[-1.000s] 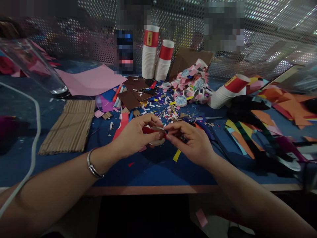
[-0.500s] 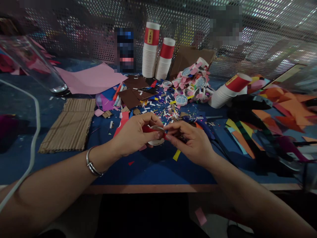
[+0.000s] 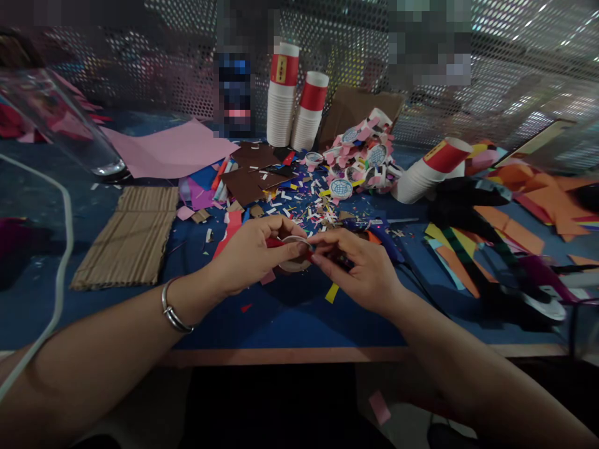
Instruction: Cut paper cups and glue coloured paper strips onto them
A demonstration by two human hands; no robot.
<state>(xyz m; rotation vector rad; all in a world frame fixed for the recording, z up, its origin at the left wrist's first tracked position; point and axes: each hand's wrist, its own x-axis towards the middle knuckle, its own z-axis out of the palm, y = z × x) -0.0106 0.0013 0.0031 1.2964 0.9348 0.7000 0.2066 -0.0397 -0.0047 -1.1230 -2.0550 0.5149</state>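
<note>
In the head view my left hand [image 3: 253, 255] is closed round a small paper cup piece [image 3: 294, 262], its round pale base and rim turned toward me and red at the side. The thumb presses on its upper edge. My right hand [image 3: 360, 265] pinches the piece's right edge at a bit of red. Fingers hide much of the piece, so I cannot tell whether that red is a separate strip. Both hands hover over the blue table [image 3: 299, 324]. A yellow paper strip [image 3: 332, 293] lies below my right hand.
Paper scraps [image 3: 309, 199] litter the table beyond my hands. Stacked paper cups [image 3: 281, 112] and a pile of decorated cup pieces [image 3: 360, 149] stand behind. Corrugated cardboard [image 3: 126, 240] lies left, a blue glue gun [image 3: 388, 240] right, a white cable [image 3: 68, 237] far left.
The cup piece has tilted slightly, showing more of its round opening. Both hands keep their grip in nearly the same place. The view has shifted slightly.
</note>
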